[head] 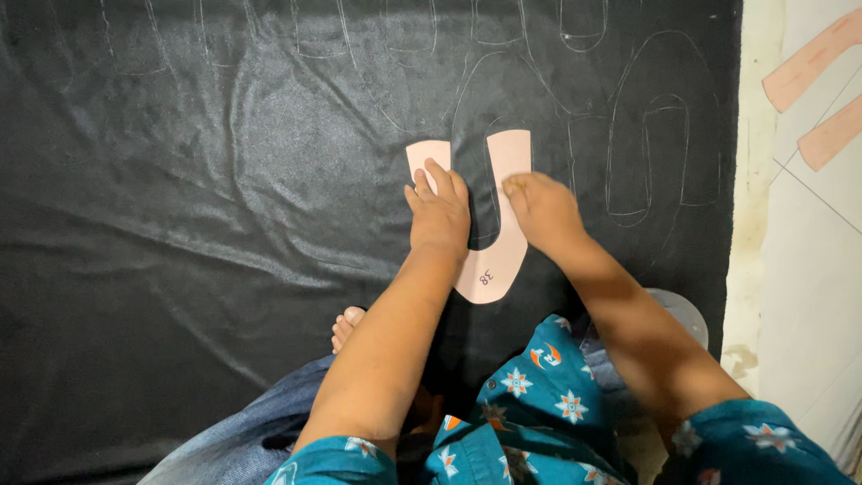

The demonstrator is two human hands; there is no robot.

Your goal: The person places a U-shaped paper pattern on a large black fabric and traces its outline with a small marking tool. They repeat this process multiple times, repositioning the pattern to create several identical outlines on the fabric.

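Observation:
A pale pink U-shaped paper pattern [503,260] lies flat on a black sheet of material [197,198]. My left hand [438,214] presses its fingers down on the pattern's left arm. My right hand [541,211] rests on the right arm, fingers curled at its inner edge; whether it holds a small marker I cannot tell. Thin white outlines [648,135] of the same shape are drawn on the black sheet to the right and along the top.
Two more pink pattern pieces [822,99] lie on the pale surface at the right edge. My bare toes [347,325], jeans and patterned teal shirt fill the bottom. A grey round object [684,310] peeks out behind my right arm.

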